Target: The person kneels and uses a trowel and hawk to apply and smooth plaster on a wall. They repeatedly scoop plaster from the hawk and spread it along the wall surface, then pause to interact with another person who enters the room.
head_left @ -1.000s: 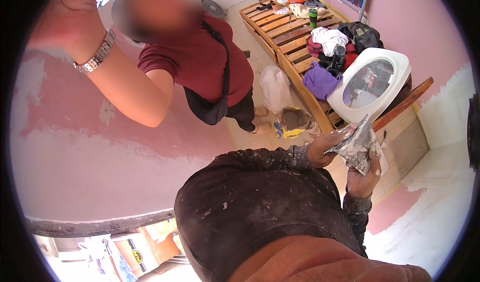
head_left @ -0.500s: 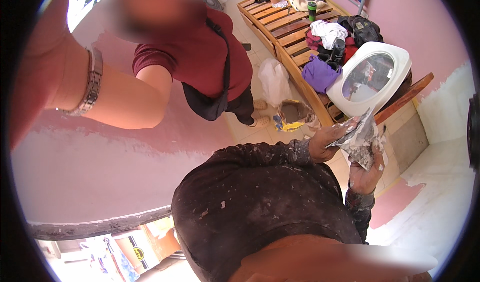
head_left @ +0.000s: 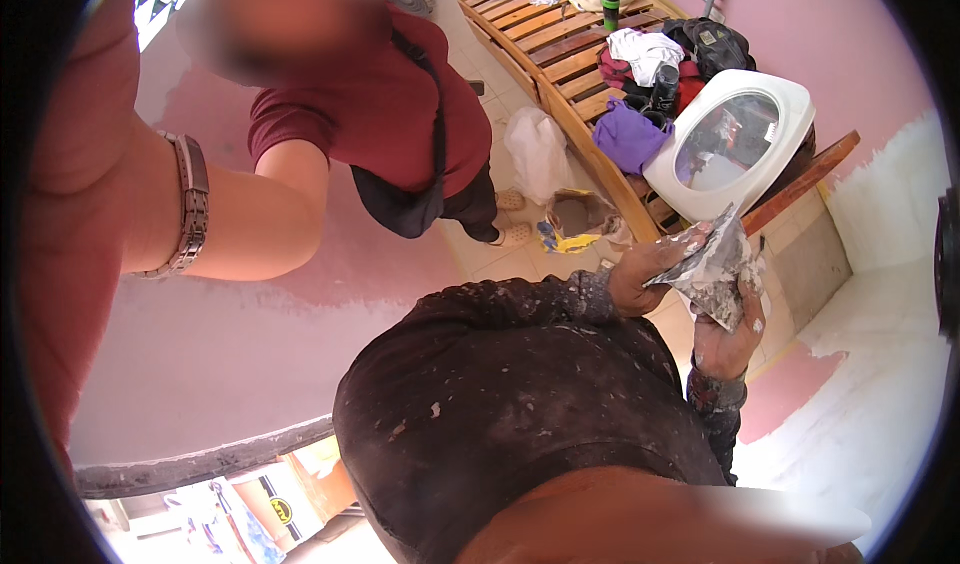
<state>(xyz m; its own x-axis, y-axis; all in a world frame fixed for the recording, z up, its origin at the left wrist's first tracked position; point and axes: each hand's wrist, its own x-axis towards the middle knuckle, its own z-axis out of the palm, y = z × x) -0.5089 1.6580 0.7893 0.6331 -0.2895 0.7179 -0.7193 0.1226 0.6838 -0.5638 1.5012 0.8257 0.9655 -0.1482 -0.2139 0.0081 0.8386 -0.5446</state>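
My left hand point(head_left: 643, 276), at the end of a dark, plaster-spattered sleeve, is closed on a flat grey triangular scraper point(head_left: 712, 264) smeared with white putty. Close to it on the right, my right hand point(head_left: 728, 344) is also closed, its fingers up against the lower part of the smeared blade. Whether a second blade lies in the right hand I cannot tell, as the putty-covered faces overlap. White putty sticks to the fingers of both hands.
A person in a maroon shirt point(head_left: 385, 124) stands at the left, an arm with a metal watch point(head_left: 190, 204) reaching close to the camera. Ahead is a slatted wooden bed frame point(head_left: 560, 59) with a white oval-windowed panel point(head_left: 735, 144), purple bag point(head_left: 632, 136) and clothes. An opened sack point(head_left: 578, 219) stands on the floor.
The view has shifted slightly, so most things sit a little further left and higher or lower. Both hands keep hold at the scraper, with little change in their grip.
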